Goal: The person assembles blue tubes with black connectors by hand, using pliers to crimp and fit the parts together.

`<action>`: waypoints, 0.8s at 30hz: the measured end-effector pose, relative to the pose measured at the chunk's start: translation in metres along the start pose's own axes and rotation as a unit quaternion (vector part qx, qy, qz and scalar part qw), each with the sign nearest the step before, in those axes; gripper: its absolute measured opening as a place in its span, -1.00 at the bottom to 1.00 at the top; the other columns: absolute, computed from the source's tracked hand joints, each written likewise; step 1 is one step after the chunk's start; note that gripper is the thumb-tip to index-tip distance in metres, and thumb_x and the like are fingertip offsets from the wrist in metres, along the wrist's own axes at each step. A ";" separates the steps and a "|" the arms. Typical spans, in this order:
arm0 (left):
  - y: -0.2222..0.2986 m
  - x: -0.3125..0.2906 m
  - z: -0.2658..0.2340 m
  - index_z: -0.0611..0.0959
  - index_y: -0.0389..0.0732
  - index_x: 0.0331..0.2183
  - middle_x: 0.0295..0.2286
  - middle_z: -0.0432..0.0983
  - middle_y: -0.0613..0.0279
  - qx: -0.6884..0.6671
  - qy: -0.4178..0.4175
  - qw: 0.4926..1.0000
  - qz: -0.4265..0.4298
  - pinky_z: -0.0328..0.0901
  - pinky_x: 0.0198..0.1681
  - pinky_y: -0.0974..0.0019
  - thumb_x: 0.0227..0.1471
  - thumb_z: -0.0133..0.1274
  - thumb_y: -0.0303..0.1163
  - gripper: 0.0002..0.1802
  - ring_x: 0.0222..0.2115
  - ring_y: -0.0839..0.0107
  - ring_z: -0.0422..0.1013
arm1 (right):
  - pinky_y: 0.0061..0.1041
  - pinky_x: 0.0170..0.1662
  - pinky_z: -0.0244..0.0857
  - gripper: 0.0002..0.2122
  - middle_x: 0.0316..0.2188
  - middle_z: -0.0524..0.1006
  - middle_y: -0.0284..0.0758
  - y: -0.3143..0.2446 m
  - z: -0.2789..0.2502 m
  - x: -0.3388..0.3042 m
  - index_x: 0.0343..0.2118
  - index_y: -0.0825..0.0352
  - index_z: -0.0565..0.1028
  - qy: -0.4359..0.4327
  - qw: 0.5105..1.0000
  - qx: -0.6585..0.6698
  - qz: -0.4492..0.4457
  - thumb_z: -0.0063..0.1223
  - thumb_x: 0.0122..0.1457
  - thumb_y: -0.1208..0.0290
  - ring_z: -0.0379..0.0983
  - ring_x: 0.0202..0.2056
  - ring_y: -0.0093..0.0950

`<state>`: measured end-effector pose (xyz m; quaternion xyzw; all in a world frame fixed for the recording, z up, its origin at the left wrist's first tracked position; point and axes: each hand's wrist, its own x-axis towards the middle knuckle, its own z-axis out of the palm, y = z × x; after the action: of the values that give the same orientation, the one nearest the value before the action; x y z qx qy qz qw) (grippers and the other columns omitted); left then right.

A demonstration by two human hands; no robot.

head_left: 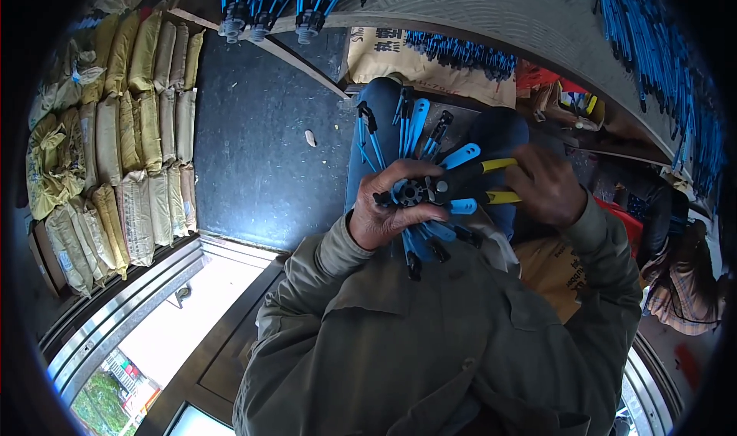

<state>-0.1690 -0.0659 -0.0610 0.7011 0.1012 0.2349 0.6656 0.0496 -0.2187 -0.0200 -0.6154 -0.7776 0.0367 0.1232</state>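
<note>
My left hand (378,207) is closed around a bundle of blue plastic arms joined at a round, slotted black hub (409,193). The blue arms (419,121) fan out above and below the hand, and several carry black clip-like ends. My right hand (549,184) is closed on the ends of the yellow handles of dark-headed pliers (500,164). The jaws of the pliers lie against or just beside the hub, by my left fingers; what sits between them cannot be made out. All of this is held over my lap.
Stacked tan sacks (142,129) line the left side next to a dark board (253,144). A bench (491,10) crosses the top, bearing blue-armed bundles (265,2) and a pile of blue rods (660,60). Another person (683,282) is at the right edge.
</note>
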 end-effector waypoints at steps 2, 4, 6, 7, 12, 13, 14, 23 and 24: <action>0.000 0.000 -0.001 0.51 -0.27 -0.22 -0.36 0.51 0.18 0.005 -0.009 1.000 0.015 0.32 -0.25 0.39 -0.36 0.34 -0.31 -0.43 -0.33 0.44 0.45 | -0.40 -0.51 0.26 -0.76 -0.44 0.37 -0.21 0.002 -0.013 0.003 -0.50 0.36 0.35 -0.018 0.999 0.043 0.003 0.16 -0.19 0.37 0.40 -0.50 -0.30; 0.001 -0.004 -0.005 0.51 -0.27 -0.23 -0.36 0.51 0.18 0.002 -0.029 0.999 0.015 0.31 -0.26 0.38 -0.36 0.34 -0.31 -0.43 -0.33 0.44 0.45 | -0.40 -0.54 0.23 -0.77 -0.50 0.39 -0.24 0.000 -0.027 0.006 -0.48 0.36 0.35 -0.051 0.989 0.138 0.011 0.15 -0.11 0.37 0.40 -0.55 -0.31; -0.002 -0.001 -0.007 0.51 -0.28 -0.23 -0.37 0.50 0.18 -0.019 -0.076 0.997 0.024 0.31 -0.27 0.38 -0.36 0.34 -0.32 -0.44 -0.34 0.44 0.45 | -0.39 -0.55 0.22 -0.77 -0.54 0.39 -0.23 0.006 -0.047 0.014 -0.47 0.36 0.34 -0.134 0.966 0.215 0.040 0.14 -0.07 0.35 0.39 -0.57 -0.29; -0.001 -0.001 -0.010 0.51 -0.28 -0.23 -0.37 0.50 0.18 -0.021 -0.080 0.996 0.022 0.31 -0.27 0.38 -0.36 0.34 -0.32 -0.44 -0.34 0.44 0.45 | -0.38 -0.56 0.21 -0.77 -0.59 0.39 -0.23 0.010 -0.054 0.021 -0.45 0.36 0.34 -0.214 0.929 0.295 0.059 0.12 -0.03 0.33 0.38 -0.60 -0.28; 0.000 -0.002 -0.011 0.50 -0.30 -0.26 -0.40 0.50 0.17 -0.063 -0.134 0.988 0.035 0.31 -0.31 0.37 -0.36 0.34 -0.35 -0.46 -0.38 0.44 0.45 | -0.32 -0.58 0.17 -0.74 -0.71 0.37 -0.19 0.013 -0.071 0.038 -0.40 0.36 0.31 -0.330 0.884 0.325 0.054 0.05 0.08 0.26 0.36 -0.64 -0.17; 0.000 -0.002 -0.010 0.50 -0.30 -0.27 -0.42 0.50 0.18 -0.059 -0.125 0.990 0.038 0.31 -0.31 0.36 -0.36 0.34 -0.35 -0.47 -0.39 0.44 0.44 | -0.32 -0.58 0.17 -0.74 -0.71 0.37 -0.19 0.014 -0.072 0.039 -0.40 0.36 0.31 -0.330 0.885 0.324 0.054 0.05 0.08 0.26 0.36 -0.64 -0.17; -0.001 -0.002 -0.010 0.50 -0.30 -0.28 -0.43 0.50 0.18 -0.054 -0.115 0.991 0.042 0.31 -0.32 0.36 -0.36 0.34 -0.36 -0.47 -0.40 0.43 0.44 | -0.31 -0.57 0.17 -0.74 -0.70 0.38 -0.17 0.015 -0.071 0.041 -0.40 0.36 0.30 -0.330 0.882 0.333 0.051 0.05 0.08 0.26 0.37 -0.62 -0.16; -0.008 0.002 -0.015 0.51 -0.31 -0.34 -0.47 0.48 0.19 -0.082 -0.083 0.993 -0.009 0.30 -0.36 0.38 -0.35 0.35 -0.34 -0.52 -0.42 0.47 0.41 | -0.25 -0.55 0.16 -0.74 -0.65 0.39 -0.13 0.002 -0.036 0.024 -0.38 0.34 0.29 -0.200 0.912 0.350 0.082 0.05 0.07 0.27 0.36 -0.58 -0.10; -0.010 0.003 -0.017 0.52 -0.32 -0.35 -0.46 0.48 0.20 -0.063 -0.066 0.996 -0.010 0.29 -0.37 0.38 -0.34 0.35 -0.33 -0.53 -0.43 0.48 0.40 | -0.25 -0.55 0.16 -0.74 -0.65 0.39 -0.13 -0.001 -0.037 0.028 -0.38 0.34 0.29 -0.196 0.915 0.347 0.068 0.05 0.07 0.27 0.36 -0.58 -0.10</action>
<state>-0.1724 -0.0486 -0.0698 0.6704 0.0488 0.1870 0.7164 0.0514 -0.1956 0.0203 -0.5657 -0.6809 0.4324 0.1714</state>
